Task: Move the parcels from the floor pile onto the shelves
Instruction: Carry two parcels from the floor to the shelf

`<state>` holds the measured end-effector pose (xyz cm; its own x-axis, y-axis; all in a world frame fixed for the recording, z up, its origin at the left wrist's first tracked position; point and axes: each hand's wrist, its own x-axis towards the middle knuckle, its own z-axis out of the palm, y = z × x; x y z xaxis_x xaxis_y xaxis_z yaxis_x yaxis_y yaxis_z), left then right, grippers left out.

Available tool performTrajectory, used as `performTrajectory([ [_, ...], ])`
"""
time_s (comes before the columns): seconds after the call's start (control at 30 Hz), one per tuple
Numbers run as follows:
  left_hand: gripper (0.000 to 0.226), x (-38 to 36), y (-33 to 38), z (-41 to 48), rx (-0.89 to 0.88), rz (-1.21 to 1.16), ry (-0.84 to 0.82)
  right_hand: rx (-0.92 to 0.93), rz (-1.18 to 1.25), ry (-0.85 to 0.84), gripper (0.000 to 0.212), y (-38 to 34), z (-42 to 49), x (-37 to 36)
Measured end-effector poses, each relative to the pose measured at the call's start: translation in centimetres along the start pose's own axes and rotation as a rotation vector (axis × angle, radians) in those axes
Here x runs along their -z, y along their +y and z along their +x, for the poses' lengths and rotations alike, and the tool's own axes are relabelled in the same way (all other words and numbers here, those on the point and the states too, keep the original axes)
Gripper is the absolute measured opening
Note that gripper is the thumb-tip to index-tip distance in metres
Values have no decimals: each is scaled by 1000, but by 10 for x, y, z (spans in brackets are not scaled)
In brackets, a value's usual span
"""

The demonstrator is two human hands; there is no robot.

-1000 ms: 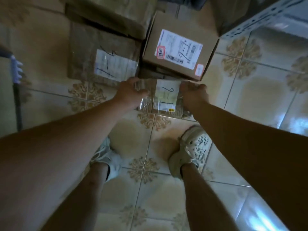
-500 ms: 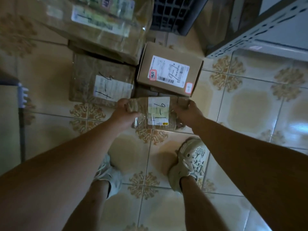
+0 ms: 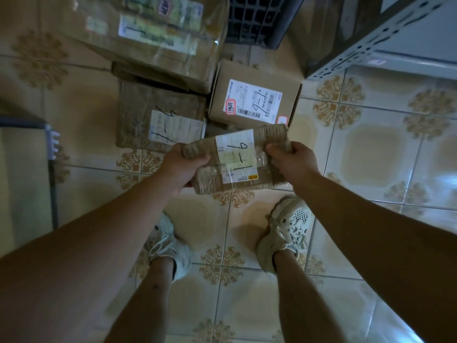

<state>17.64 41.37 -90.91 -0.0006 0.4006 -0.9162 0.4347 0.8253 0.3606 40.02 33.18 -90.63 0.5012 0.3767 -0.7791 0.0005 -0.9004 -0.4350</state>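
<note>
Fingers (image 3: 199, 160) of the left hand (image 3: 183, 169) are curled round the left end of a small brown parcel (image 3: 235, 159), thumb on top and the rest tucked underneath out of sight. The right hand (image 3: 294, 164) grips the opposite end the same way, its thumb pressed on the upper face near the far corner. The parcel spans the gap between the two hands, held roughly level with its white label facing up (handwritten black marks run across it). Clear tape covers much of the wrapping.

The parcel is off the floor (image 3: 376, 149), above the patterned tiles just ahead of the person's feet. In this view its far edge overlaps the near edge of the pile. Directly beyond it sits a cardboard box (image 3: 254, 95) with a printed barcode label and a red stamp. To the left of that box lies a flat brown package (image 3: 158, 115) with its own marked label. A larger taped carton (image 3: 148, 33) is stacked further back, partly over the flat package. A black crate (image 3: 254, 18) stands behind the pile.

At the upper right is the grey perforated metal frame of a shelf (image 3: 371, 40). Below the hands, a left shoe (image 3: 170, 246) and a right shoe (image 3: 286, 229) rest on the tiles, well apart.
</note>
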Motion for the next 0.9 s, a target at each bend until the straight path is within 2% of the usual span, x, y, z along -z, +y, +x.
performTrajectory([
  [0.1, 34, 9, 8, -17, 20, -74, -26, 29, 97, -13, 44, -24, -9, 2],
  [0.2, 44, 18, 10, -30, 21, -135, -61, 21, 214, -71, 38, -42, -12, 6],
  [0.33, 27, 25, 9, -45, 70, -274, -165, 15, 376, -118, 40, -50, -16, 5],
  [0.43, 29, 26, 2, -55, 63, -214, -208, -42, 494, -192, 44, -60, -22, 1],
  [0.57, 30, 41, 2, -60, -28, 144, -284, 9, 425, -254, 43, -62, -29, -2],
  [0.63, 43, 38, 8, -61, -81, 120, -348, 17, 404, -308, 45, -60, -34, -9],
  [0.7, 47, 31, 11, -59, -112, 89, -343, 20, 413, -347, 48, -58, -41, -17],
  [0.8, 36, 32, 7, -54, -144, 83, -278, -18, 365, -401, 61, -54, -44, -26],
  [0.9, 28, 41, -3, -45, -134, 57, -186, -31, 149, -390, 62, -53, -39, -27],
])
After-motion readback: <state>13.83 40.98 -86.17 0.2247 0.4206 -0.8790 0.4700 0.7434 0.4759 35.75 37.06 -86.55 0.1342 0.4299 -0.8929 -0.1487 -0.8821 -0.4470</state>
